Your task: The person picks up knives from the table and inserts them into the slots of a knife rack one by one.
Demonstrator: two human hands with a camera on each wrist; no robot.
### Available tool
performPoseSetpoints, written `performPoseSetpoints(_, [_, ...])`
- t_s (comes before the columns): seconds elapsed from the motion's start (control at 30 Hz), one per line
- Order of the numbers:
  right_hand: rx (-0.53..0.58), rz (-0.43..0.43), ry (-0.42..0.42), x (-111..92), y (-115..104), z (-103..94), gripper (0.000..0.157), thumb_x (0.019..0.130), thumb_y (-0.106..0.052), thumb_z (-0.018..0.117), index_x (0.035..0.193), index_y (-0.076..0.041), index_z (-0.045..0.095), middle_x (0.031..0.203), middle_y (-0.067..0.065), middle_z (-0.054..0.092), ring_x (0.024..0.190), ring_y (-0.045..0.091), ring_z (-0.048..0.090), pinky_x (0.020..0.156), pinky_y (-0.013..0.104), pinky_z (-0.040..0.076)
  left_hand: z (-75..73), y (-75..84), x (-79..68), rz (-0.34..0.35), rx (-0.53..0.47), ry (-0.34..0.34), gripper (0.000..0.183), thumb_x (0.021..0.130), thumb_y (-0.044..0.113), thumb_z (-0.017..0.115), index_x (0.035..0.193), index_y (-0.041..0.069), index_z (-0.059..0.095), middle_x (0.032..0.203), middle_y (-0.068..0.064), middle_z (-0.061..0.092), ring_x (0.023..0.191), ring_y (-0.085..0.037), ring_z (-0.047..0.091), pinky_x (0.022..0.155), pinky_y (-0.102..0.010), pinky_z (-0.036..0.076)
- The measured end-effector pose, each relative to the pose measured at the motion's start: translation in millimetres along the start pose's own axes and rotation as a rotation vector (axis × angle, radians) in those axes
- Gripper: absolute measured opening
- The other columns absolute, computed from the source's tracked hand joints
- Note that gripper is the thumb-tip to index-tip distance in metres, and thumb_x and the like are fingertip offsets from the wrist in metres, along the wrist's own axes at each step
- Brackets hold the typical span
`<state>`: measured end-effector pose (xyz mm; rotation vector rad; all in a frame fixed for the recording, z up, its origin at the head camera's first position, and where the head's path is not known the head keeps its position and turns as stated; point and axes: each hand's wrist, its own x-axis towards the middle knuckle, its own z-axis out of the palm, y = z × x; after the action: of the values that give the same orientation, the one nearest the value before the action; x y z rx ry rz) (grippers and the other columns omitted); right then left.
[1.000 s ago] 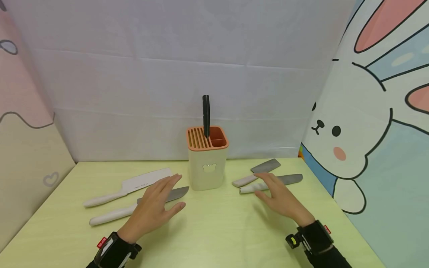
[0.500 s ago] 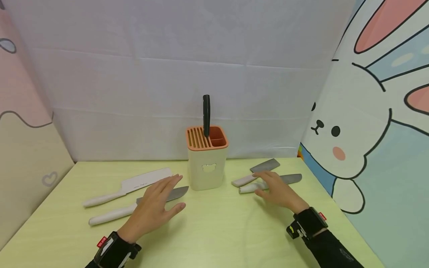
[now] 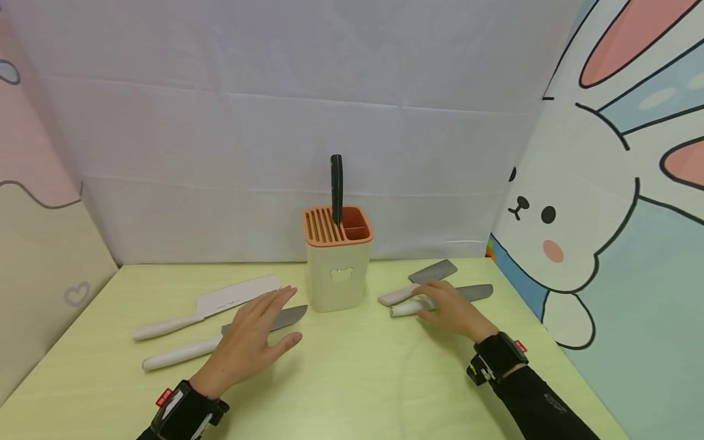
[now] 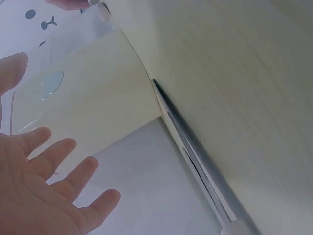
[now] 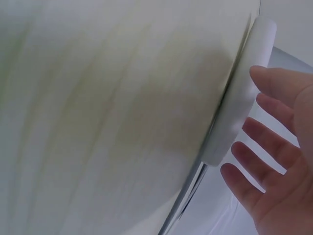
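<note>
1. One black-handled tool [image 3: 337, 189] is already seated in the slotted knife block [image 3: 337, 281] at the table's [image 3: 352, 391] rear.
2. Four knives are left outside, flat on the table: a cleaver [image 3: 236, 296] and chef's knife [image 3: 181, 354] at left, a square-ended knife [image 3: 433, 272] and round-tipped knife [image 3: 406, 307] at right.
3. Nothing is held by the left hand [image 3: 247, 342], spread over the chef's knife.
4. The right hand [image 3: 453, 310] is poised, fingers parted, at the round-tipped knife; contact cannot be told, and no lift is yet made.

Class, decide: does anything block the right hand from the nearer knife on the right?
Nothing visible does: in the right wrist view, no object shows between the right hand and that white-handled knife.
</note>
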<state>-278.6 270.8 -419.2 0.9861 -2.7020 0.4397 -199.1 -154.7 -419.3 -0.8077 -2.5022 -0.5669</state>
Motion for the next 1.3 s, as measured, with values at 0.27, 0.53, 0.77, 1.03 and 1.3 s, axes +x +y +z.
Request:
performPoseSetpoints(0.27, [-0.049, 0.029, -0.030, 0.1, 3.7, 9.6, 0.038, 0.082, -0.014, 0.075, 0.118, -0.007, 0.064, 0.119, 0.014, 0.060, 0.105, 0.033, 0.055, 0.087, 0.049, 0.048, 0.5, -1.1, 0.0, 0.007, -0.013, 0.008, 0.075, 0.090, 0.051, 0.062, 0.149, 0.018, 0.030, 0.147, -0.005, 0.038, 0.131, -0.030, 0.035, 0.100, -0.060, 0.030])
performPoseSetpoints(0.53, [-0.085, -0.004, -0.014, -0.1, 8.1, 11.8, 0.039, 0.079, -0.007, 0.077, 0.116, -0.009, 0.065, 0.114, 0.012, 0.063, 0.100, 0.031, 0.057, 0.085, 0.047, 0.049, 0.9, -2.3, -0.2, 0.016, -0.010, 0.011, 0.075, 0.089, 0.051, 0.062, 0.149, 0.016, 0.031, 0.146, -0.005, 0.038, 0.130, -0.030, 0.035, 0.100, -0.060, 0.030])
performPoseSetpoints(0.77, [-0.062, -0.031, -0.038, 1.0, 10.5, 11.3, 0.038, 0.078, -0.003, 0.078, 0.113, -0.007, 0.066, 0.111, 0.011, 0.064, 0.101, 0.029, 0.058, 0.085, 0.043, 0.050, 1.7, -3.1, -1.0, 0.011, -0.013, 0.008, 0.076, 0.090, 0.052, 0.061, 0.150, 0.022, 0.026, 0.147, -0.005, 0.038, 0.130, -0.031, 0.036, 0.100, -0.060, 0.030])
performPoseSetpoints(1.03, [-0.059, -0.069, -0.045, -1.3, 5.4, 8.4, 0.035, 0.077, -0.002, 0.078, 0.109, -0.004, 0.066, 0.107, 0.008, 0.064, 0.100, 0.026, 0.059, 0.083, 0.041, 0.051, 2.9, -3.1, -1.6, -0.002, -0.027, -0.002, 0.076, 0.090, 0.052, 0.061, 0.150, 0.022, 0.027, 0.147, -0.005, 0.037, 0.130, -0.031, 0.035, 0.100, -0.062, 0.030])
performPoseSetpoints(1.3, [-0.072, -0.075, -0.084, -2.7, 0.1, 7.7, 0.034, 0.079, -0.004, 0.076, 0.111, -0.009, 0.066, 0.105, 0.002, 0.061, 0.095, 0.017, 0.058, 0.078, 0.036, 0.052, 3.3, -4.3, -1.3, -0.006, -0.050, -0.004, 0.076, 0.090, 0.051, 0.062, 0.150, 0.022, 0.027, 0.146, -0.006, 0.038, 0.131, -0.030, 0.035, 0.099, -0.062, 0.030])
